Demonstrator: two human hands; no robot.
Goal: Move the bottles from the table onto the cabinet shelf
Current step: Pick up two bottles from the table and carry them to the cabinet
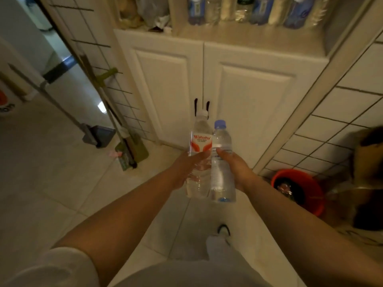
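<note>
The left hand [187, 170] has its fingers wrapped around the lower body of a clear water bottle [199, 156], thumb lying across the front just under the label; the right hand [234, 168] is closed the same way on a second clear bottle [222, 162], its thumb pressed against the bottle's left side. The two bottles are held upright and side by side, touching along their flanks, out in front of the person above the tiled floor [51, 183] and in front of the closed double doors [203, 90] of a white cabinet. The left bottle carries a white cap and a white-and-orange label reading "Wahaha"; smaller print beneath it is too blurred to read. The right bottle has a blue cap and a pale label whose writing cannot be made out. Two bottles in hand, one per hand. Above the doors, the open cabinet shelf [248, 36] already holds a row of bottles [259, 11], some with blue labels; their tops are cut off by the frame edge and the exact count is unclear. To the left a mop [128, 146] and a long-handled dustpan [99, 135] lean near a tiled wall; at lower right sits one red bucket [298, 191].
</note>
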